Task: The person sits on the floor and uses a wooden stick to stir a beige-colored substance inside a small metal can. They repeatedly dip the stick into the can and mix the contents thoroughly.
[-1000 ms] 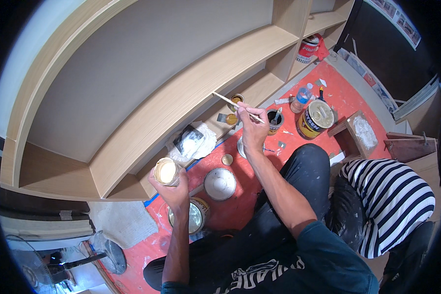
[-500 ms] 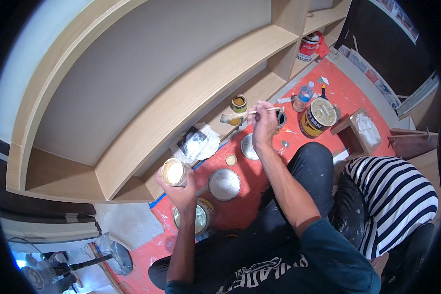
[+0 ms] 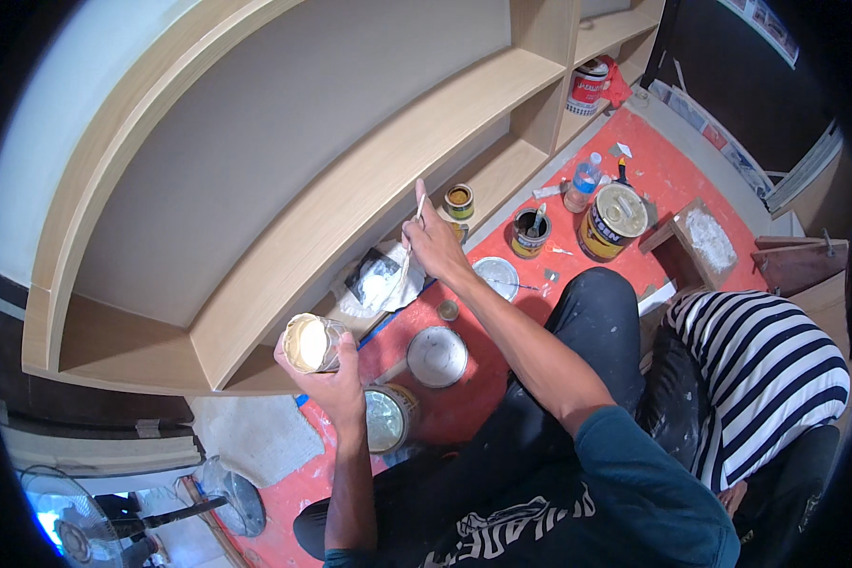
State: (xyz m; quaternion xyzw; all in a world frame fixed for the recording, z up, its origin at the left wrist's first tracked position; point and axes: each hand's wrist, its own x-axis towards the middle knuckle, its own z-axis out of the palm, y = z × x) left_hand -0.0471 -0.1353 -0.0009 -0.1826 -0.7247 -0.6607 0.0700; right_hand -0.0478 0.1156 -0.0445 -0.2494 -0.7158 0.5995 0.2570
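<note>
Head cam: L hand w/ cup of cream goo, R hand w/ thin stick at the shelf edge.
L hand has its fingers wrapped round the clear cup, which tips a bit, out in front of the low L end of the curved wood shelf. R hand pinches the thin stick, prob. a brush, w/ its pointer finger out straight; tip is at or v. near the shelf's front edge, can't tell if touching. Work looks part done, I think: shelf is built & smooth, goo is left in the cup, pots are open. Can't tell which bits of edge are done & which are left b/c it's all one pale color. Nearby: white cloth, sm. brown pot, dark pot, white bowl on red floor.
</note>
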